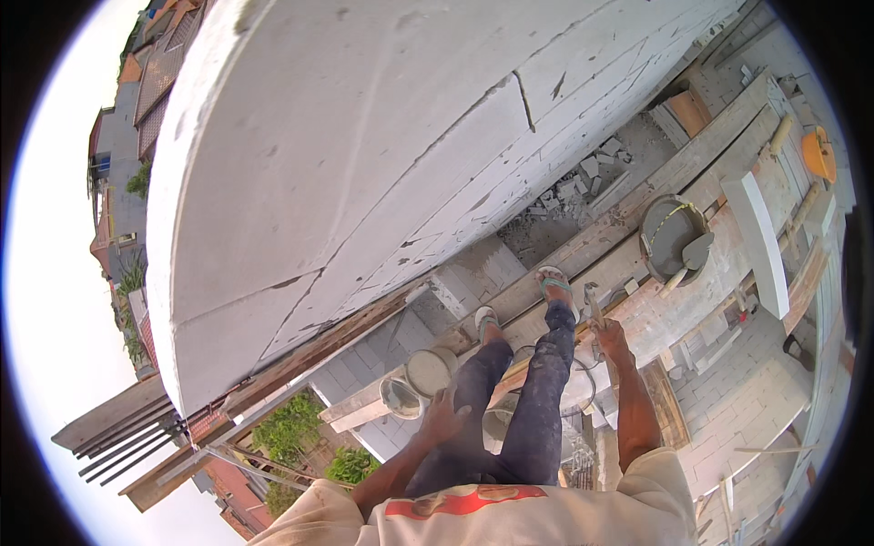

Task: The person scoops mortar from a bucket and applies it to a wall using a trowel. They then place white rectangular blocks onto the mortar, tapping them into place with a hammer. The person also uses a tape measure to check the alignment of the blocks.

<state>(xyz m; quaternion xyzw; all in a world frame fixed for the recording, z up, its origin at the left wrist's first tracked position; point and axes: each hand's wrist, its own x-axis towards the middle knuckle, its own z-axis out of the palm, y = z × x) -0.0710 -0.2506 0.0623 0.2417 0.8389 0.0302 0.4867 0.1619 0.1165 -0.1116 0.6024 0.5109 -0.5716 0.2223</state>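
My left hand (444,419) lies on my left thigh with its fingers stretched out, holding nothing. To the right of my right leg, my right hand (614,340) is closed round what looks like a hammer (592,298), its metal head pointing away from me. Beyond that hand, a dark bucket (648,247) of grey mortar stands on the planks. A trowel (697,251) with a pale handle rests in it. The tall white block wall (382,173) rises in front and to the left, with dark joints and small chips, touched by neither hand.
My sandalled feet stand on long wooden planks (619,218). Rubble (574,189) lies between planks and wall. A white block (757,238) and an orange hard hat (818,155) are at right. Two round containers, one pale (430,373), sit left of my legs. Rooftops show far below at left.
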